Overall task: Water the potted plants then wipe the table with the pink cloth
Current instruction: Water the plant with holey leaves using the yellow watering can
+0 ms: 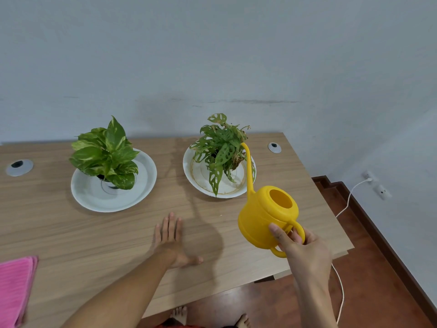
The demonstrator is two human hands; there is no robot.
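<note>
My right hand grips the handle of a yellow watering can, held above the table and tilted away from me. Its long spout tip reaches into the leaves of the right potted plant, which stands in a white dish. I cannot see any water stream. The left potted plant, with broad variegated leaves, stands in a larger white dish. My left hand lies flat on the wooden table, fingers spread. A folded pink cloth rests at the table's near left edge.
Two round grey cable grommets sit in the table, one far left and one far right. A grey wall stands behind the table. To the right, a white cable runs from a wall socket across the red-brown floor. My bare feet show below.
</note>
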